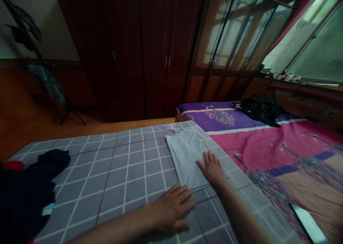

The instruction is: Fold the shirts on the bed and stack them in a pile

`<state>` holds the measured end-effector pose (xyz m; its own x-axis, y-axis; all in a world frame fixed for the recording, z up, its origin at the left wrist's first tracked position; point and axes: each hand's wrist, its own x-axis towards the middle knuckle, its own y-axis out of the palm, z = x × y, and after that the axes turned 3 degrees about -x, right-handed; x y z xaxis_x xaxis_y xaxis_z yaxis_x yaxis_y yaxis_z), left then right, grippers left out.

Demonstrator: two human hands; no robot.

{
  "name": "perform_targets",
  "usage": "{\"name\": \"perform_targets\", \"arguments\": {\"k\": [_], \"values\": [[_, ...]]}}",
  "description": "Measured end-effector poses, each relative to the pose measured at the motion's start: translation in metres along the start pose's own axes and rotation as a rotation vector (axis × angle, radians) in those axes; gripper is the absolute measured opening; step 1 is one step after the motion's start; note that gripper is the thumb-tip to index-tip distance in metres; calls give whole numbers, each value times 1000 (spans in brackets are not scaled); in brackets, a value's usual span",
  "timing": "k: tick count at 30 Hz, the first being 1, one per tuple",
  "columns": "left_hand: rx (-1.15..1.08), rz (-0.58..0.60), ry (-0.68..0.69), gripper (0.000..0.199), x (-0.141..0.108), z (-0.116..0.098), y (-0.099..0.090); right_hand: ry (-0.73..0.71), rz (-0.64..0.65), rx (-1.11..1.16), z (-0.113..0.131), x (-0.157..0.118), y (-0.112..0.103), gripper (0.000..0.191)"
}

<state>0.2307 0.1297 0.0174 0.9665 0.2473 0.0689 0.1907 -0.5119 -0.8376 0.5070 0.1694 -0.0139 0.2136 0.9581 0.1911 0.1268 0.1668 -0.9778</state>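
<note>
- Cloth (186, 154): light grey, folded flat on the checked sheet (120, 165), along the right edge, its far end near the far right corner.
- Left hand (171, 208): palm down at the cloth's near edge, fingers open and spread, gripping nothing.
- Right hand (211, 169): laid over the cloth's right side, fingers open, thumb apart.
- Dark clothes (24, 187): heaped at the sheet's left edge.
- Bedspread (254, 144): beyond the sheet's right edge, with a black garment (261, 108) near its far edge and a phone (308, 220) nearer.
</note>
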Motion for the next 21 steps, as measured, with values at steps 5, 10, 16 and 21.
{"name": "perform_targets", "arguments": {"k": [5, 10, 16, 21], "values": [[-71, -88, -102, 67, -80, -19, -26, -3, 18, -15, 7, 5, 3, 69], [86, -255, -358, 61, -170, -1, -23, -76, -7, -11, 53, 28, -3, 73], [344, -613, -674, 36, -258, 52, 4, -129, 3, -31, 91, 36, 8, 68], [319, -736, -801, 30, -276, 64, 3, -143, -13, -39, 94, 50, 4, 70]]}}
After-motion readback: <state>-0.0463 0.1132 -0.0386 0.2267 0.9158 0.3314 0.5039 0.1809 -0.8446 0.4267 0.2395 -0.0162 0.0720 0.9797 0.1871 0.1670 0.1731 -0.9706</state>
